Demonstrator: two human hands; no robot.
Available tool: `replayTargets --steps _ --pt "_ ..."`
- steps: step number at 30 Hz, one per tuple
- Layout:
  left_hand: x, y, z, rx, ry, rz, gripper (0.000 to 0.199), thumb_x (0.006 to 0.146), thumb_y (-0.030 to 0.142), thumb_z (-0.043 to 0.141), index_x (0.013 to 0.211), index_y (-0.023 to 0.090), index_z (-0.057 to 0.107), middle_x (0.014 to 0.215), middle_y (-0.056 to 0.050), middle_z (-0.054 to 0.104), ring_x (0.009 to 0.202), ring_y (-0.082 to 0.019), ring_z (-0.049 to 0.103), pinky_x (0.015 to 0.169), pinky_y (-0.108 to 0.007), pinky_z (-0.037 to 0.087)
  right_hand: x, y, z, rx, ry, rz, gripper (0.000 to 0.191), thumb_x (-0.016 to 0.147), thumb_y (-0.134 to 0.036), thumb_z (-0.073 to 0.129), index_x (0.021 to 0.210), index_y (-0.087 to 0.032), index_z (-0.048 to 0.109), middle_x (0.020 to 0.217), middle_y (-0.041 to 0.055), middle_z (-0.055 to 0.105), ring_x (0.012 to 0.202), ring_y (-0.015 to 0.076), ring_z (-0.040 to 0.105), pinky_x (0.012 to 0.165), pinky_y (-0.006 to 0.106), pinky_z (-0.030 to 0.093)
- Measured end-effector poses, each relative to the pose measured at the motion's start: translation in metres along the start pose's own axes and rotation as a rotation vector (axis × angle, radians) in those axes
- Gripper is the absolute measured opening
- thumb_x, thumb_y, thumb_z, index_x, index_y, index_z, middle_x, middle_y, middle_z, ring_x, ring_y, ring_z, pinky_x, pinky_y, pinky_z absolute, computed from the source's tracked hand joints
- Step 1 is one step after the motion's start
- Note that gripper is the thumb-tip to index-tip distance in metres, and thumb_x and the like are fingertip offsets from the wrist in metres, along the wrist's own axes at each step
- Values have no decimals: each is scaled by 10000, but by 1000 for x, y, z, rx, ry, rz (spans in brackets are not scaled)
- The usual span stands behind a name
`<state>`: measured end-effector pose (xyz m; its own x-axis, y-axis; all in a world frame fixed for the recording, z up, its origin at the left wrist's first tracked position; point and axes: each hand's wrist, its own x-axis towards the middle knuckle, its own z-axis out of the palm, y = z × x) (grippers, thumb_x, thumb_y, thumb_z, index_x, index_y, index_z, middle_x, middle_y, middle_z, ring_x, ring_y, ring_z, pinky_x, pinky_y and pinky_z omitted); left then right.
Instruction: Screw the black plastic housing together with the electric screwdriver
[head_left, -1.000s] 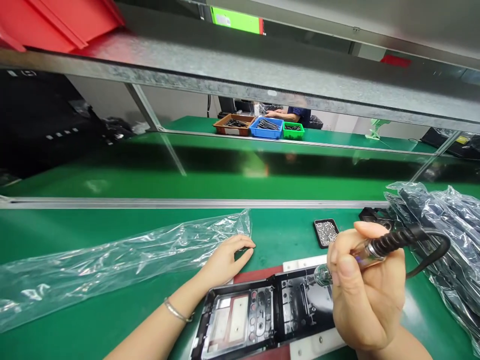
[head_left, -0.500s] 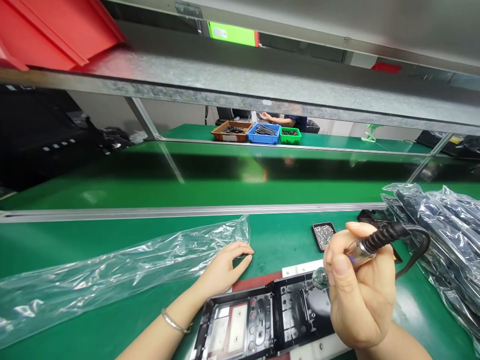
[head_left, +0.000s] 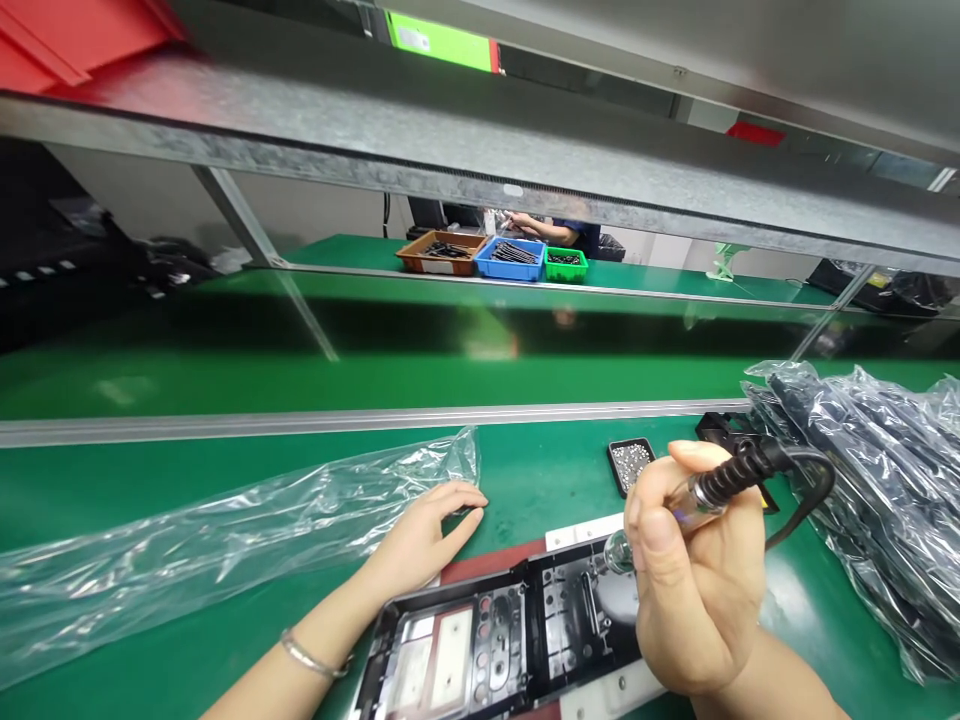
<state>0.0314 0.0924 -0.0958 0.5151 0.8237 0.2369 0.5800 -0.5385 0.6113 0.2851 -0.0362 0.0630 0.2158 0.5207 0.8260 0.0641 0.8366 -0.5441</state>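
Clear plastic, a long flat bag (head_left: 247, 540), stretches across the left of our green desk (head_left: 150, 655), its narrow end reaching our left hand (head_left: 431, 530). That hand is empty, fingers loosely bent and thumb apart; we cannot tell how firmly it presses down. Behind it, a silver bangle (head_left: 311, 655) circles our wrist. Just right of that forearm lies the black casing (head_left: 534, 635), open and inner side up: its left part has a rectangular window and round holes, its right part ribs and posts. Under it we see a red-brown board (head_left: 487, 563) with white strips (head_left: 581, 532). Beyond, a small black tray (head_left: 614, 472) holds silver screws (head_left: 631, 461). Our right hand (head_left: 697, 580) is wrapped round a clear-bodied driver (head_left: 690, 505), tip pointing into the casing's right part; we cannot tell whether it touches. Its black cable (head_left: 814, 500) curves back toward dark parts in clear bags (head_left: 855, 480), piled at far right.
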Motion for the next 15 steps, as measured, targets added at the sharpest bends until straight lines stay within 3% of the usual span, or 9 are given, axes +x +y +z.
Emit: replayTargets --steps 15 --pt "1 2 -1 5 14 0 488 1007 627 514 1039 186 723 1099 -82 729 1069 -232 685 1010 -485 566 4 -3 3 -12 1 -36 220 1221 -215 491 1440 -235 512 886 6 475 723 127 491 634 227 393"
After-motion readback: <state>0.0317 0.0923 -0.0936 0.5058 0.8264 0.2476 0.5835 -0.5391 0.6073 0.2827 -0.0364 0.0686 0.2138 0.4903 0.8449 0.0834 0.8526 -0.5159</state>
